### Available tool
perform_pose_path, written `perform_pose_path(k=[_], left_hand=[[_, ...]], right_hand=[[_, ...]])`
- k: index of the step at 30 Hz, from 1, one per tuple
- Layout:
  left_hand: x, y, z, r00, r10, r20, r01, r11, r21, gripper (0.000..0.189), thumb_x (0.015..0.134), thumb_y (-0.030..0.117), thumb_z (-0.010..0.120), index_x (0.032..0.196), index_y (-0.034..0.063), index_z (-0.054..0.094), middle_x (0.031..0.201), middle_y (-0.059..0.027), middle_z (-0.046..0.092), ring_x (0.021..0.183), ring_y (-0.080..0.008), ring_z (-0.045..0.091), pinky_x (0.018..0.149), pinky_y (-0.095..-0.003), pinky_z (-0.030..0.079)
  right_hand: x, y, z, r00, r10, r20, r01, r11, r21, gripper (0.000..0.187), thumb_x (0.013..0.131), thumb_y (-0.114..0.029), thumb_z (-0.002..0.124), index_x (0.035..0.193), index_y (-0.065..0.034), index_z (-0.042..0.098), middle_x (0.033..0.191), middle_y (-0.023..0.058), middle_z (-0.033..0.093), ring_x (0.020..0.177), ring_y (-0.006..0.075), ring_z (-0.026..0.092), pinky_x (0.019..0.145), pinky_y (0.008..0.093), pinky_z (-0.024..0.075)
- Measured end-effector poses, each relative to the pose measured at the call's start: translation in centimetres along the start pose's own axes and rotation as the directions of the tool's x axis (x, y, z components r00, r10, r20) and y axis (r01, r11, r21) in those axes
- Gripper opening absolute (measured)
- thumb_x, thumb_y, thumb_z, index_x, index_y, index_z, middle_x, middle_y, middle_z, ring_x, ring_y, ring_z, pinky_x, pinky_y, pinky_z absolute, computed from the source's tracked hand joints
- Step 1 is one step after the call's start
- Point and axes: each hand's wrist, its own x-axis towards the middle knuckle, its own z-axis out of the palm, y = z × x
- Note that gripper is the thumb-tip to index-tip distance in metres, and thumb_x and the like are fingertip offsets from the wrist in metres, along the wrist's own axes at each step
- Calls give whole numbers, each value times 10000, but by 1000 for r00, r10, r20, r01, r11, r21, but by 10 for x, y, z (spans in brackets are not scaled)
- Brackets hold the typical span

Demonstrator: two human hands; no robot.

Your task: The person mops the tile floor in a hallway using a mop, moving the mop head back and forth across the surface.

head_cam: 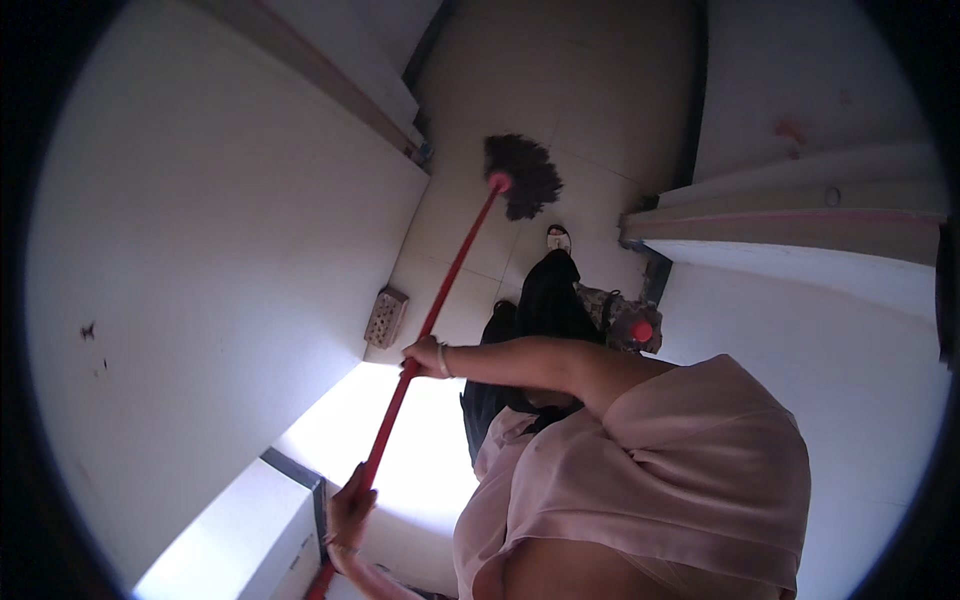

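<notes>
A mop with a long red handle (451, 277) slants across the view, its dark, shaggy head (529, 176) on the tiled floor ahead of my feet. My right hand (424, 357) reaches across my body and grips the handle around its middle. Farther up the handle, near the bottom of the view, my left hand (350, 508) is wrapped around it. The handle's end runs on past that hand to the lower picture edge. One sandalled foot (558, 239) stands just behind the mop head.
A perforated brick (387, 318) lies against the left wall (225, 225). To my right are a patterned bag or cloth (596, 301) and what looks like a clear bottle with a red cap (641, 331). A wall end (772, 225) juts in from the right. Bright light falls on the floor at lower left.
</notes>
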Motion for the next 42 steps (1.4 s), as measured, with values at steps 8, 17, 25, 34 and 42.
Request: perform_pose_path(k=[8, 17, 25, 34, 42], left_hand=[[-45, 28, -38, 992, 95, -84, -56, 921, 387, 405, 644, 78, 601, 1035, 61, 496, 799, -125, 587, 590, -190, 574, 578, -288, 487], [11, 10, -9, 965, -78, 252, 107, 989, -106, 470, 694, 62, 559, 1133, 77, 392, 524, 2, 478, 395, -37, 380, 358, -184, 332], [47, -7, 173, 908, -271, 320, 370, 878, -304, 224, 676, 266, 600, 668, 61, 510, 452, 36, 404, 349, -50, 355, 312, -198, 297], [138, 105, 250, 1000, -19, 16, 24, 920, -390, 304, 663, 312, 562, 760, 24, 545, 683, -175, 551, 664, -293, 550, 562, -365, 403], [132, 92, 255, 988, -143, 57, 147, 766, -626, 324, 682, 308, 561, 815, 14, 533, 620, -89, 540, 581, -162, 519, 528, -277, 396]], right_hand=[[-29, 44, 47, 999, 27, 42, -32, 993, 113, 174, 700, 10, 458, 836, 66, 366, 743, 162, 473, 690, 266, 522, 658, 393, 484], [-17, 23, -25, 988, -64, -144, 91, 977, 194, 85, 698, -1, 441, 757, -1, 379, 679, 133, 427, 626, 265, 480, 601, 437, 467], [4, -56, -183, 885, -174, -431, 125, 982, -140, 53, 724, -102, 371, 730, -60, 403, 580, 78, 418, 473, 209, 445, 390, 379, 411], [-11, -242, -160, 774, -363, -518, 109, 883, -456, 96, 724, -137, 392, 645, -84, 385, 486, 69, 413, 393, 203, 423, 385, 341, 374], [32, -241, -141, 858, -413, -306, 133, 754, -644, 112, 747, -125, 365, 739, -16, 391, 547, 109, 443, 419, 230, 454, 380, 353, 392]])
